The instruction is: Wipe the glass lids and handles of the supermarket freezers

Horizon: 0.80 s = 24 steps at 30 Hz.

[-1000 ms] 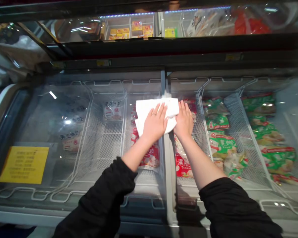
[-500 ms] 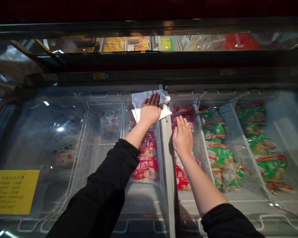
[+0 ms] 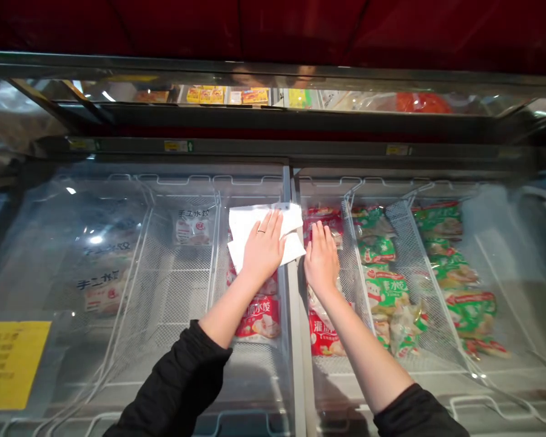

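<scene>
My left hand (image 3: 264, 247) lies flat, fingers stretched out, pressing a white paper towel (image 3: 243, 226) onto the glass lid (image 3: 164, 261) of a chest freezer, near the seam between two sliding panes. There is a ring on one of its fingers. My right hand (image 3: 321, 258) rests flat and open on the right glass pane (image 3: 437, 340), just beside the towel's edge, holding nothing. Both arms wear black sleeves pushed up to the forearm.
Under the glass, wire baskets hold frozen food: red dumpling bags (image 3: 259, 315) in the middle, green bags (image 3: 382, 285) to the right, white bags (image 3: 188, 227) to the left. A yellow notice (image 3: 9, 364) sticks to the glass at lower left. A second freezer row (image 3: 273, 97) runs behind.
My left hand has drawn the towel back toward me from the far edge of the lid. The right hand stays flat on the glass beside it. The view has tilted upward.
</scene>
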Motion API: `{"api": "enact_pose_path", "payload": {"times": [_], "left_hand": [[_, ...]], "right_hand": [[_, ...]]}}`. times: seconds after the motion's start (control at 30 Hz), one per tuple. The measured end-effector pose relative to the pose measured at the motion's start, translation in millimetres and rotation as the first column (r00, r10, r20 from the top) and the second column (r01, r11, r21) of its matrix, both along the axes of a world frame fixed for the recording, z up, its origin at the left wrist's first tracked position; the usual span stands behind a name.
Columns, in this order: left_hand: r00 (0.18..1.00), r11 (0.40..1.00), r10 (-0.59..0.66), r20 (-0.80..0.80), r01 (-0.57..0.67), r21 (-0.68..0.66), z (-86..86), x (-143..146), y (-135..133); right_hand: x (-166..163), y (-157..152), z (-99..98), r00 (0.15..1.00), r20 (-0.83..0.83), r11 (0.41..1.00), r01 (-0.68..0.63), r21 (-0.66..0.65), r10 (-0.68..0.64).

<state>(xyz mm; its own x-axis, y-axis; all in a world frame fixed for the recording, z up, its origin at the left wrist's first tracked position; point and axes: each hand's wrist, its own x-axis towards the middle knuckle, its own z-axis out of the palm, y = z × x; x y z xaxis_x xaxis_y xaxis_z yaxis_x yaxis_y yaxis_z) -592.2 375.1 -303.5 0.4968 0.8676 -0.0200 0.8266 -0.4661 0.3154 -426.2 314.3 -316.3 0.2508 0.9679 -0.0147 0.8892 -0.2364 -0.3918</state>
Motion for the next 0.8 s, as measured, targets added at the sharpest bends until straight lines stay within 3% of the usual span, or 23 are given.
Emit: {"api": "enact_pose_path", "payload": {"times": [0.07,0.13,0.3,0.4,0.5,0.6,0.8], "left_hand": [[1.000,1.000,0.016,0.004,-0.016,-0.002,0.9,-3.1,-0.8],[0.999,0.999,0.040,0.008,-0.040,-0.001,-0.8,-0.8,16.6],[0.991,0.992,0.119,-0.064,-0.122,-0.042,-10.2,14.3,97.3],[0.985,0.989,0.114,-0.129,-0.124,-0.078,-18.8,19.6,147.2],[0.983,0.991,0.096,-0.156,-0.109,-0.076,-27.2,20.4,179.0],[0.985,0.994,0.081,-0.154,-0.091,-0.061,-29.2,22.3,177.2],[0.991,0.994,-0.097,-0.092,0.092,-0.057,-20.0,40.8,132.8]], "right_hand": [[-0.6,21.6,5.5,0.998,-0.026,0.998,-0.061,-0.006,0.060],[0.5,55.3,9.8,0.989,-0.034,0.990,-0.142,-0.007,0.141],[13.4,137.9,-4.6,0.987,-0.013,0.987,-0.159,0.041,0.159],[21.3,152.4,-26.7,0.991,-0.002,0.990,-0.135,0.034,0.135],[23.7,149.3,-40.7,0.992,0.040,0.993,-0.121,0.010,0.121],[22.5,146.5,-41.7,0.991,0.069,0.993,-0.117,0.027,0.115],[22.6,146.3,-36.4,0.988,0.067,0.990,-0.140,0.033,0.138]]}}
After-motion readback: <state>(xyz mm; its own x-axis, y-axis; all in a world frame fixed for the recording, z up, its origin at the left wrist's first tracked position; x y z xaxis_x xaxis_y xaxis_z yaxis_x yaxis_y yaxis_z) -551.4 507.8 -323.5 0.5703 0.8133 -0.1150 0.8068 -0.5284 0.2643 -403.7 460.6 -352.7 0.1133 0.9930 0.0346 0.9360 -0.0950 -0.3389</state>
